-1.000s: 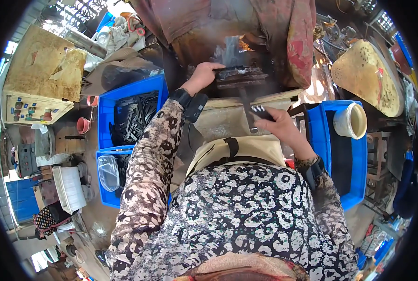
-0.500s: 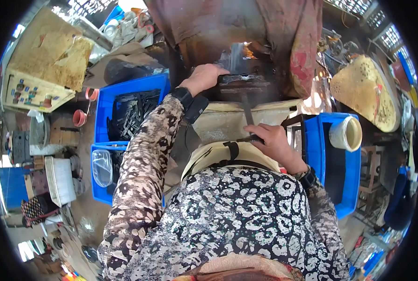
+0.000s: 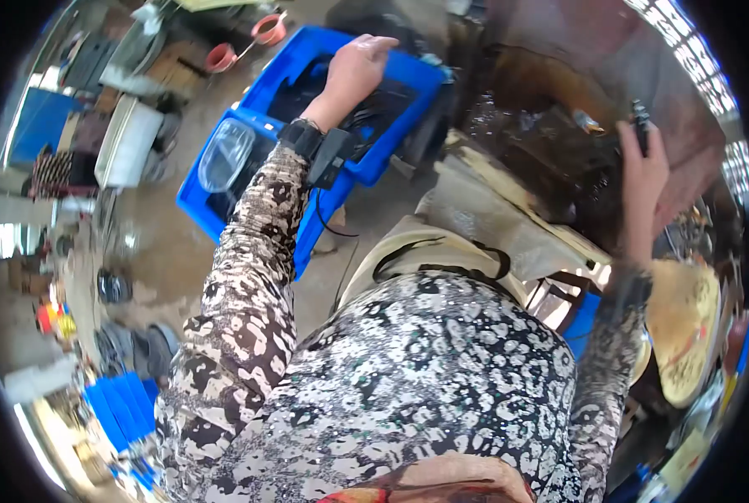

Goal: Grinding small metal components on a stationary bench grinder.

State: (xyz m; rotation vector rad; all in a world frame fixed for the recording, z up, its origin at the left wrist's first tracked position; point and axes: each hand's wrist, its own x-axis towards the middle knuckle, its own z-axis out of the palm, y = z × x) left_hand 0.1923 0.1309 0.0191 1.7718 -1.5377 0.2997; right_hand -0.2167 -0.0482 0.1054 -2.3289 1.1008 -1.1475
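Plainly, in the head view, the left hand (image 3: pixel 357 71) was held over a blue crate (image 3: pixel 420 84), in which dark pieces (image 3: pixel 378 113) were gathered; its fingers were pointed toward the right, near the far rim. Whether anything was gripped by it cannot be told, and contact with the crate could not be made out either. A black device (image 3: pixel 331 158) was worn at that wrist.

By the right hand (image 3: pixel 645 168), well apart from the left, a dark handheld object (image 3: pixel 640 121) was gripped narrowly between the fingers, raised in front of a reddish drape (image 3: pixel 689 142). Just to its left, a dark wet surface (image 3: pixel 542 168) was seen, edged on the near side by a pale ledge (image 3: pixel 496 214).

A clear plastic container (image 3: pixel 226 155) was set on a second blue crate (image 3: pixel 194 197), beside the first. Farther left, a white tub (image 3: pixel 129 142) was placed.
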